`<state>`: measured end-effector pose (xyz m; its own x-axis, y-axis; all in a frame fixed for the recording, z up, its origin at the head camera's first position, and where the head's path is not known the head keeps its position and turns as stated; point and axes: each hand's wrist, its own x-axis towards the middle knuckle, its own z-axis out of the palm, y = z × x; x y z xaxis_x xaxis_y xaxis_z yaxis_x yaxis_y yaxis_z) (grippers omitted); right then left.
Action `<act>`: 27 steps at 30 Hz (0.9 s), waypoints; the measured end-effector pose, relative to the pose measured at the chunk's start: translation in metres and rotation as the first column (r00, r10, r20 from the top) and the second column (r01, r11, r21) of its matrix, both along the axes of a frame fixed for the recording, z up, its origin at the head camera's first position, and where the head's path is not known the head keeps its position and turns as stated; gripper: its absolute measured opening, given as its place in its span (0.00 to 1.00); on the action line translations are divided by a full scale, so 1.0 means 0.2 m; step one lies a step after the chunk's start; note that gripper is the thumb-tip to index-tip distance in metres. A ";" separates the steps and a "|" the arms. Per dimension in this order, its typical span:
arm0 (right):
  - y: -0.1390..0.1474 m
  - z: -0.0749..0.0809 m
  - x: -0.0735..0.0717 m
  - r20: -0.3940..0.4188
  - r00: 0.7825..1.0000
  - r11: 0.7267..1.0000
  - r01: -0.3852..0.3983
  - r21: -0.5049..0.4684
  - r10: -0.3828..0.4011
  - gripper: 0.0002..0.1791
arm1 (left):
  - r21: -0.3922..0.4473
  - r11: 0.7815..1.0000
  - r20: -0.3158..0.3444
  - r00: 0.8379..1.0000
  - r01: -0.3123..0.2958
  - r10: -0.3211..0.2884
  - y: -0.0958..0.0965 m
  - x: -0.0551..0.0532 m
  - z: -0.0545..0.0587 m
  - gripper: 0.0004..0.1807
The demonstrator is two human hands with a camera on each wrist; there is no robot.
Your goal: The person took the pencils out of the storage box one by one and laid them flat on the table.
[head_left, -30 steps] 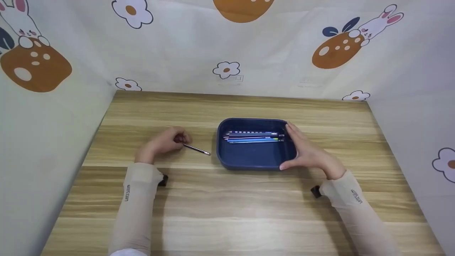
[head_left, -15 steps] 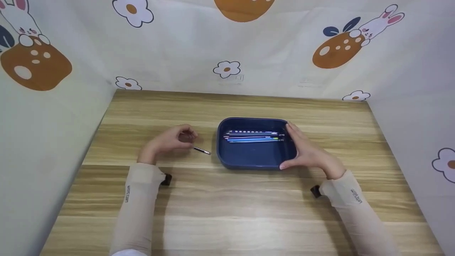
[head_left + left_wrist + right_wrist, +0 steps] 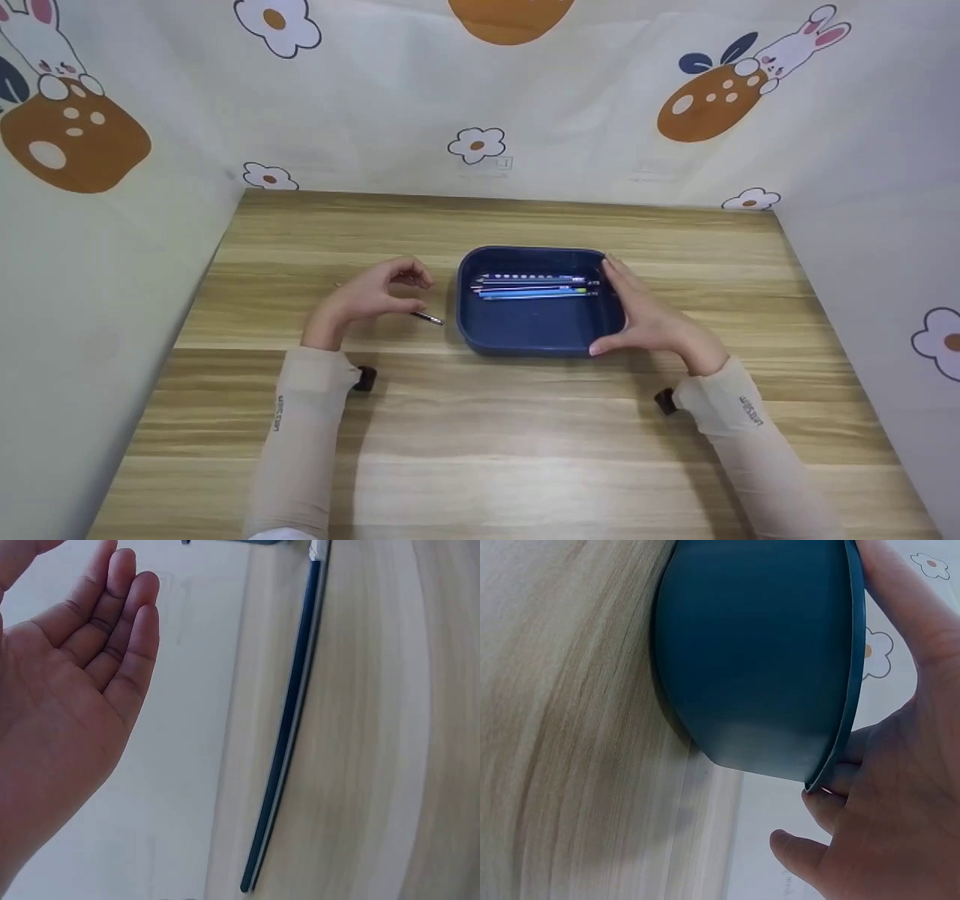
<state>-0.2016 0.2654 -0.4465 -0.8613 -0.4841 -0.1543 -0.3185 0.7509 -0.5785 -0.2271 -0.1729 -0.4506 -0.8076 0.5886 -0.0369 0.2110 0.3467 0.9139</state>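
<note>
In the head view a dark pencil (image 3: 428,318) lies on the wooden table, mostly hidden under my left hand (image 3: 371,292). The left wrist view shows nearly the full length of that pencil (image 3: 289,716) on the table, apart from the hand (image 3: 82,690), whose fingers are loosely bent around nothing. A dark blue plastic box (image 3: 525,346) stands to the right. My right hand (image 3: 649,319) holds its right end, thumb at the near corner and fingers at the far corner. Inside the box, several pencils (image 3: 532,288) lie side by side towards the back.
The wooden table (image 3: 510,450) reaches back to a printed cloth wall (image 3: 375,112), and similar walls rise at left and right. Each wrist carries a small black camera, one by the left sleeve (image 3: 307,442) and one by the right sleeve (image 3: 739,427).
My left hand has moved a little to the right along the pencil, and its thumb and fingers have spread apart. The pencil's visible end stays in place. My right hand and the box have not moved.
</note>
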 end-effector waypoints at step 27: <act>0.00 -0.01 0.00 0.001 1.000 1.000 0.006 0.002 -0.006 0.77 | 0.004 0.994 -0.077 0.991 0.112 -0.112 0.24 -0.01 0.06 0.20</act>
